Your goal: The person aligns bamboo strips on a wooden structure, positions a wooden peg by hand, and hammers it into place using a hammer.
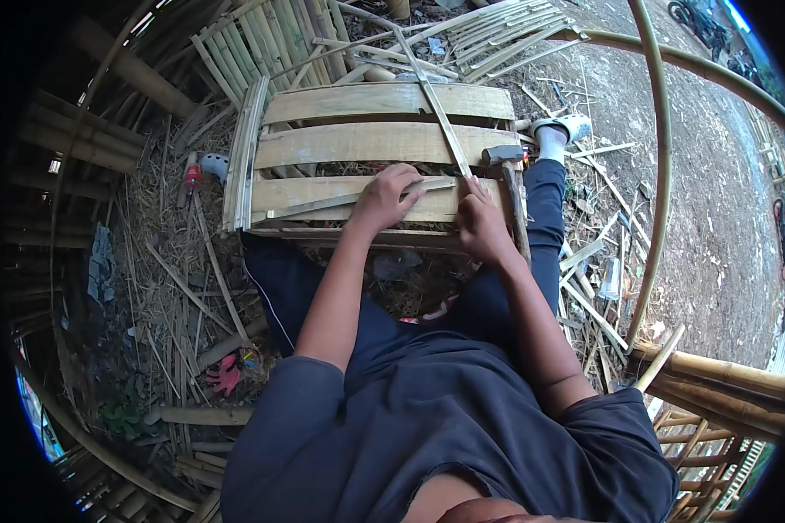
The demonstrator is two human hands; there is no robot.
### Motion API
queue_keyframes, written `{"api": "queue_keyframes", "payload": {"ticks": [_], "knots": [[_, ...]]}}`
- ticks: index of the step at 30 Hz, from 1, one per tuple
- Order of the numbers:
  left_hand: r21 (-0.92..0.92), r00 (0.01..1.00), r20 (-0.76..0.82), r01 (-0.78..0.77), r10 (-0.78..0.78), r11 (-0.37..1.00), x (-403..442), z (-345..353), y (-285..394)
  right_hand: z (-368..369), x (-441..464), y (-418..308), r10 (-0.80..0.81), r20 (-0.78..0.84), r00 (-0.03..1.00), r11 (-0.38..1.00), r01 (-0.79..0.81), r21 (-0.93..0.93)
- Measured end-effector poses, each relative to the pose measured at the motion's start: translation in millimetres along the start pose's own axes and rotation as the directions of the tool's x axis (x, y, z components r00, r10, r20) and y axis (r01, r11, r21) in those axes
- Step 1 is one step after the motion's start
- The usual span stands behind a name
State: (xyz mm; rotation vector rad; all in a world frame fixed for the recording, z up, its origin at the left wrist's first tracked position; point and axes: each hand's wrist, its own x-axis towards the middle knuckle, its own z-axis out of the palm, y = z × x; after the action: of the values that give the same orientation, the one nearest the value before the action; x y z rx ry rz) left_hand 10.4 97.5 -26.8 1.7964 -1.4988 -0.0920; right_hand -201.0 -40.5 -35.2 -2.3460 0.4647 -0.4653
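Observation:
A slatted wooden crate point(358, 146) lies across my legs like a bench. My left hand point(387, 200) rests on its nearest slat, fingers curled over a short bamboo strip point(314, 204) that lies slantwise there. Closed round the near end of a long bamboo strip point(440, 118) is my right hand point(484, 225); this strip runs away over the slats and past the far edge. A hammer point(503, 155) lies along the crate's right side, its head pointing away from me, close to my right hand. A bundle of thin strips point(247, 157) stands along the left side.
Bamboo slat panels point(262, 48) lie beyond the crate, with more split strips point(510, 35) at the back right. Offcuts litter the ground. A red-labelled bottle point(192, 177) and a red glove point(224, 375) are on the left. A curved bamboo pole point(658, 174) rises at right.

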Motion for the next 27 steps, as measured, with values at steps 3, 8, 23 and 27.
{"api": "queue_keyframes", "payload": {"ticks": [3, 8, 23, 27], "knots": [[-0.017, 1.0, 0.016, 0.023, -0.023, 1.0, -2.4, -0.4, -1.2, -4.4, 0.2, 4.7, 0.029, 0.014, 0.999, 0.999, -0.029, 0.018], [-0.019, 0.997, 0.021, 0.069, -0.069, 0.997, -0.1, -1.4, 1.1, -8.6, 3.4, 6.4, 0.044, 0.034, 0.998, 0.999, -0.044, -0.009], [0.08, 0.994, -0.03, 0.103, -0.101, 0.991, 19.6, 1.1, 6.9, -0.7, 22.8, 10.2, -0.014, 0.108, 0.994, 0.986, 0.031, -0.163], [0.111, 0.999, -0.02, 0.05, -0.048, 0.993, 17.8, 4.6, 1.5, -0.7, 21.7, 11.3, -0.046, 0.071, 0.996, 0.992, 0.054, -0.111]]}}
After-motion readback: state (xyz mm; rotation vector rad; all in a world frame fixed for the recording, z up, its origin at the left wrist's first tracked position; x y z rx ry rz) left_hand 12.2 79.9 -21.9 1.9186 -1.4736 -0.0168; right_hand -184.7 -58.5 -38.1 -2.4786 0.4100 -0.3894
